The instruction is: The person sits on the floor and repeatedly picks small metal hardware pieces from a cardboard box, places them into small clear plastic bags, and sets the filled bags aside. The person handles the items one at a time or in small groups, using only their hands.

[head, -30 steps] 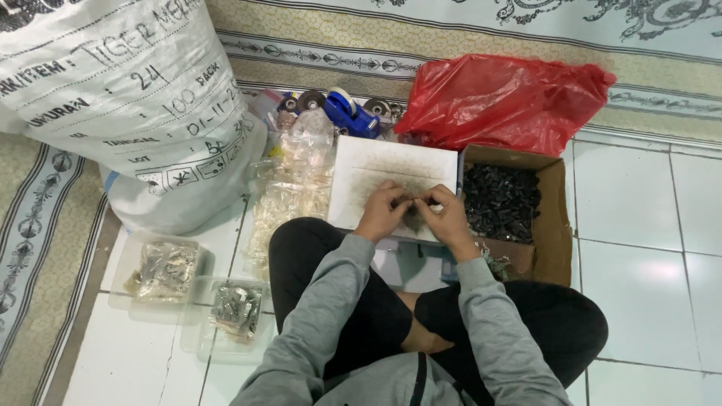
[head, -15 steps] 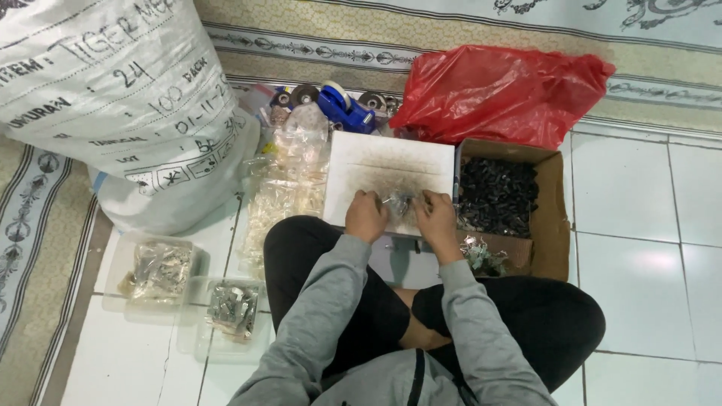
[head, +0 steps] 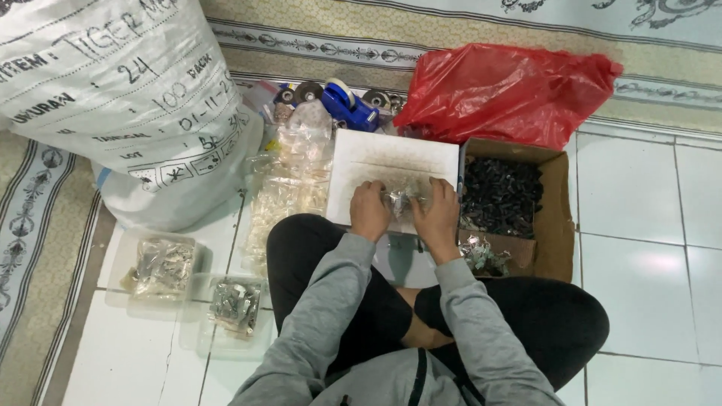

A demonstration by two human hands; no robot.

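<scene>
I sit cross-legged on a tiled floor. My left hand point(head: 368, 212) and my right hand point(head: 438, 216) are side by side over a white board point(head: 391, 158), both pinching a small clear plastic bag point(head: 401, 197) of shiny metal pieces between them. Right of my hands stands an open cardboard box point(head: 555, 218) full of small dark parts point(head: 500, 195). A few filled little bags point(head: 483, 254) lie at the box's near corner.
A big white woven sack point(head: 120, 98) stands at the left. A red plastic bag point(head: 511, 90) lies behind the box. A blue tape dispenser point(head: 350, 109), clear empty bags point(head: 289, 188) and two clear tubs point(head: 162, 267) point(head: 235, 304) of metal pieces sit on the left.
Both hands have stayed together over the white board, working the small bag; they shifted slightly towards me. The view moved a little.
</scene>
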